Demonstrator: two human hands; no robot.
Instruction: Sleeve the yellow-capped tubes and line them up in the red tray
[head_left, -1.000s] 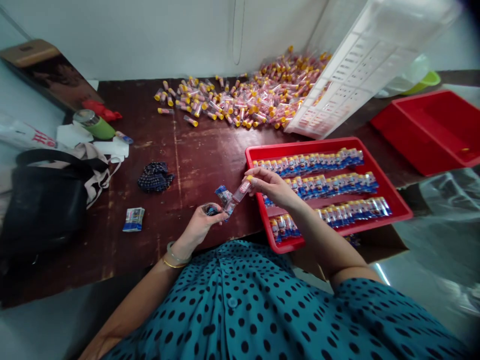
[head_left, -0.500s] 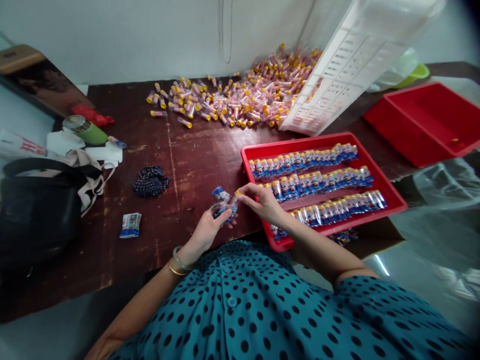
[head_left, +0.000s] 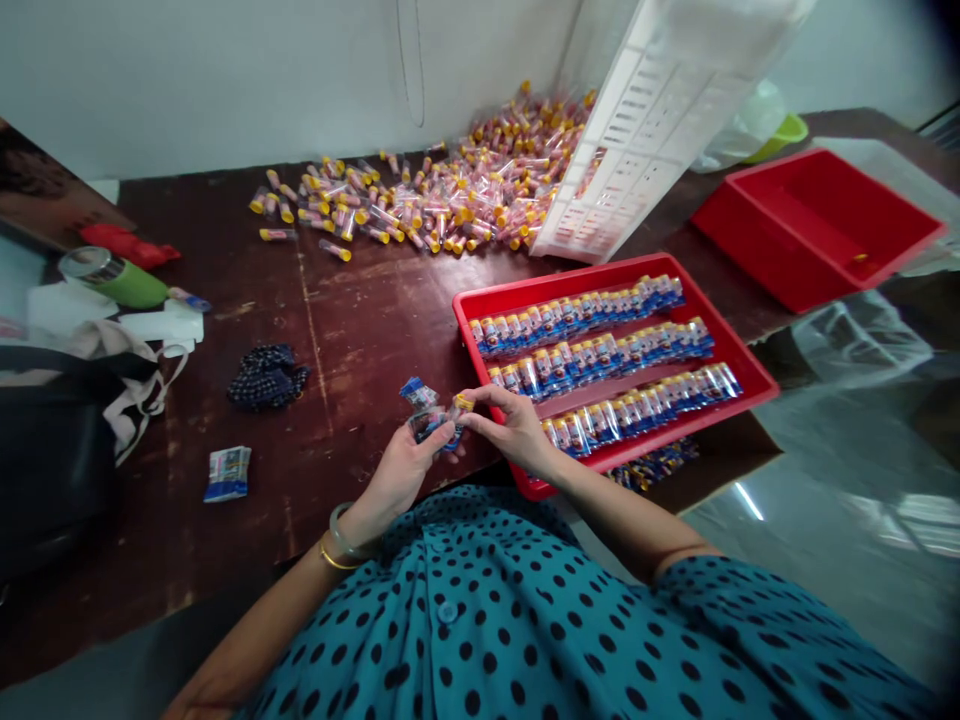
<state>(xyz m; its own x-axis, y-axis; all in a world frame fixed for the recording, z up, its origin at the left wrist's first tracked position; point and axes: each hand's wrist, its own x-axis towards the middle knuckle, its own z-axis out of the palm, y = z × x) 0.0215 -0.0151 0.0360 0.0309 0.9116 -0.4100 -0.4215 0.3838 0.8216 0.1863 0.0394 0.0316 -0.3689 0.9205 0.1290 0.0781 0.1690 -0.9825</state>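
My left hand (head_left: 401, 468) is closed around blue-printed clear plastic packets (head_left: 418, 392), some fanning out past the fingers. My right hand (head_left: 517, 432) pinches a small clear tube with a yellow cap (head_left: 463, 402), its thumb and forefinger at the capped end. The tube's lower end lies against the packets at my left fingertips; whether it is inside one I cannot tell. Right beside my right hand is a red tray (head_left: 637, 442), holding three rows of yellow-capped tubes in blue packets. A short stack of packets (head_left: 227, 474) lies on the table to the left.
A large heap of yellow-capped tubes (head_left: 450, 195) lies along the wall. A white slatted basket (head_left: 637, 120) stands tilted behind the tray, and a red bin (head_left: 772, 235) sits to its right. Leftward are a dark checked cloth (head_left: 266, 378), a green bottle (head_left: 135, 284) and a black bag (head_left: 56, 470).
The whole view has shifted, so everything sits further left. My right hand has come slightly closer to my left, still pinching the tube by its cap.
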